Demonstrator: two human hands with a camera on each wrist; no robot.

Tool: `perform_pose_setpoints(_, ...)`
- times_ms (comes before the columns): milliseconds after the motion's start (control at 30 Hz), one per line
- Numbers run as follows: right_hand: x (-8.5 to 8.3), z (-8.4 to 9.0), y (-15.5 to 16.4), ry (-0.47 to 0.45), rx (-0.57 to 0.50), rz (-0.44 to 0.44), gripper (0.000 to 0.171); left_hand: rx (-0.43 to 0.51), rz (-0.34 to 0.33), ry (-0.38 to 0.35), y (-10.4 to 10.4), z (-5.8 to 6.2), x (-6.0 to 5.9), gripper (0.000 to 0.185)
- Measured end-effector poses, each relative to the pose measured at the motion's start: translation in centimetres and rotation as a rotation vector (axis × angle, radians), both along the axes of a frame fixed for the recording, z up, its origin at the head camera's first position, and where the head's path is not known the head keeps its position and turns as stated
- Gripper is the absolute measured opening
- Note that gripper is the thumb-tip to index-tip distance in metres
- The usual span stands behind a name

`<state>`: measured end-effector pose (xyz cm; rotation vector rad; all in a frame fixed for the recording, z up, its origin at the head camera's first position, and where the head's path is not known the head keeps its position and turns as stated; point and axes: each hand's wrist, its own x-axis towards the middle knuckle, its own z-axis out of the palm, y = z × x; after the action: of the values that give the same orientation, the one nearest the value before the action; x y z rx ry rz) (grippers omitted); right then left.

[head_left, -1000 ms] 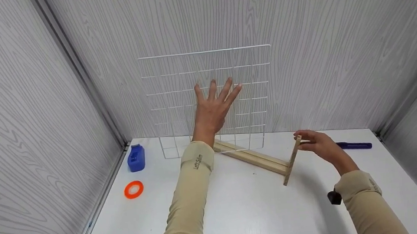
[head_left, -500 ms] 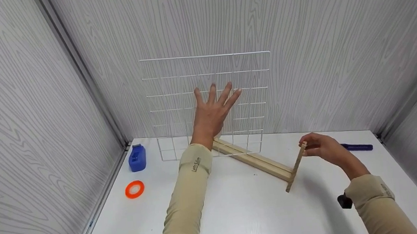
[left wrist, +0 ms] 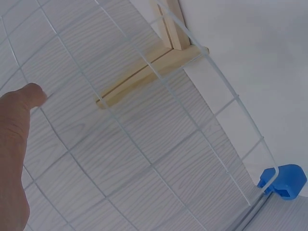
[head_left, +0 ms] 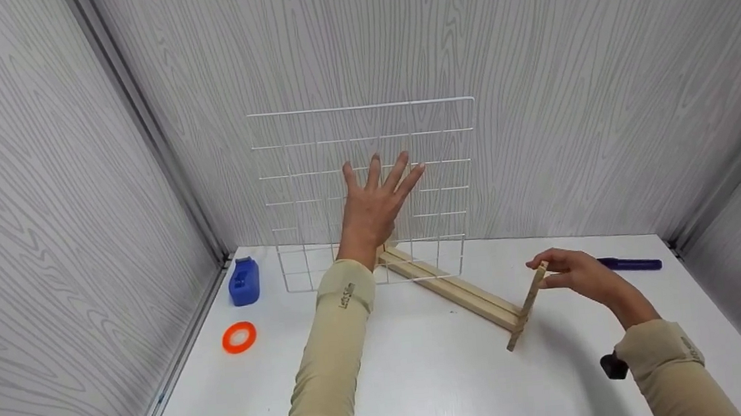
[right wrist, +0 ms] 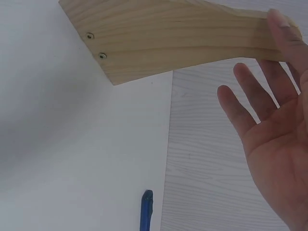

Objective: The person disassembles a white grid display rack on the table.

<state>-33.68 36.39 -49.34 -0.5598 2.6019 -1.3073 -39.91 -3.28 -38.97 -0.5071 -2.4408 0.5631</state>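
Observation:
A white wire grid panel [head_left: 362, 107] stands upright near the back wall. My left hand [head_left: 369, 211] lies against it with fingers straight and spread; its thumb shows beside the wires in the left wrist view. A pale wooden stand [head_left: 463, 293], a long grooved bar between two end boards, runs diagonally over the table. Its far end board [left wrist: 144, 77] shows through the grid. With thumb and fingers, my right hand [head_left: 577, 275] pinches the upper end of the near end board [right wrist: 168, 38], where two screw heads show low down.
At the left are a blue tape dispenser [head_left: 244, 282] and an orange ring [head_left: 239, 337] lying flat. A slim dark blue object [head_left: 633, 263] lies behind my right hand. Grey wood-patterned walls [head_left: 566, 87] enclose the white table [head_left: 451, 387] at back and sides.
The grid and my left hand have shifted slightly downward in the head view. The near end of the wooden stand and my right hand have moved a little toward me and right.

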Motion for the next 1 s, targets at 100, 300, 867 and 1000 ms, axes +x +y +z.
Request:
perform_pose_setpoints(100,0.3,-0.3,0.0,0.013,-0.059,0.020,0.037,0.002,0.009,-0.011,-0.1,-0.1,-0.1,0.109)
perform_pose_setpoints(300,0.6,-1.1,-0.2,0.037,-0.103,0.001,0.037,0.019,0.012,-0.041,-0.2,-0.5,-0.2,0.107)
perform_pose_setpoints(867,1.3,-2.7,-0.6,-0.008,-0.187,-0.093,0.051,0.038,0.038,-0.033,-0.4,-0.6,-0.3,0.108)
perform_pose_setpoints(1000,1.4,-2.9,-0.6,-0.013,-0.211,-0.113,0.047,0.032,0.040,-0.048,-0.6,-0.8,-0.4,0.103)
